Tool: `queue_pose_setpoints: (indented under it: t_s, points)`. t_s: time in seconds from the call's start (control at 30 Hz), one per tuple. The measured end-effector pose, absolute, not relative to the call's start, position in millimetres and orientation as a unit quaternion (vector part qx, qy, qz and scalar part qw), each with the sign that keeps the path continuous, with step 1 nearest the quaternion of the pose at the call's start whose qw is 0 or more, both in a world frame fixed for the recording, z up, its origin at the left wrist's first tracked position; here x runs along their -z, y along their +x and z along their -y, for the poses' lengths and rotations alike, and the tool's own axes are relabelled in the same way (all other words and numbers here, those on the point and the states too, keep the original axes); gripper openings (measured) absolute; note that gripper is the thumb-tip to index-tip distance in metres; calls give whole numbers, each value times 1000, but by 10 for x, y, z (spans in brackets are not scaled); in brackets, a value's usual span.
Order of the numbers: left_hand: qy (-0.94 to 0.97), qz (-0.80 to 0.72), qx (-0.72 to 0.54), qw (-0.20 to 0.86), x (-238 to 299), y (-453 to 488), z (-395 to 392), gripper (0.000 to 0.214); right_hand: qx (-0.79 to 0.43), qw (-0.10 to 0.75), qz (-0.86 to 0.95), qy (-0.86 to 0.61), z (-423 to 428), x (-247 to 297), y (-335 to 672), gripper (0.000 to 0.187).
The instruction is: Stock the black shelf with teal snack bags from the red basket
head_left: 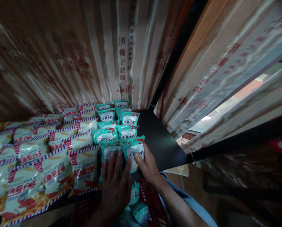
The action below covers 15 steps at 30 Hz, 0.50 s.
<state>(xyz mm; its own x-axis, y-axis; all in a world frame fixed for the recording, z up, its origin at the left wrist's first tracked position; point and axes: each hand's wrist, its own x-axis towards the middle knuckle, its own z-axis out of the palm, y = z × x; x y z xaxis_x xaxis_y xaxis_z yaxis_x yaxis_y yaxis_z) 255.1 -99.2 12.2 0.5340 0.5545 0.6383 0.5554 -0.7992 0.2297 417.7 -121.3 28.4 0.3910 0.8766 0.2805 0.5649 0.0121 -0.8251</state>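
Note:
Rows of teal snack packets [122,126] stand on a black shelf [160,142], with white packets edged in red and blue [55,164] to their left. My left hand [114,186] lies flat with fingers spread against the front left teal packet [109,153]. My right hand [148,165] grips the front right teal packet [132,151] at its lower right edge, thumb on its face.
A red basket [150,195] below the shelf holds more teal packets [138,211]. Striped cream curtains with red characters [122,53] hang behind and to the right. The shelf's right part is bare black surface.

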Motion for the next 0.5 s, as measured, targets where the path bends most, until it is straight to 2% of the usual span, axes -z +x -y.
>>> queue_pose_setpoints:
  t_s: [0.2, 0.5]
  points:
    - [-885, 307, 351, 8, -120, 2515, 987, 63, -155, 479, 525, -686, 1227, -281, 4201, 52]
    - [-894, 306, 328, 2, -145, 2399, 997, 62, -174, 482, 511, -690, 1235, -240, 4218, 63]
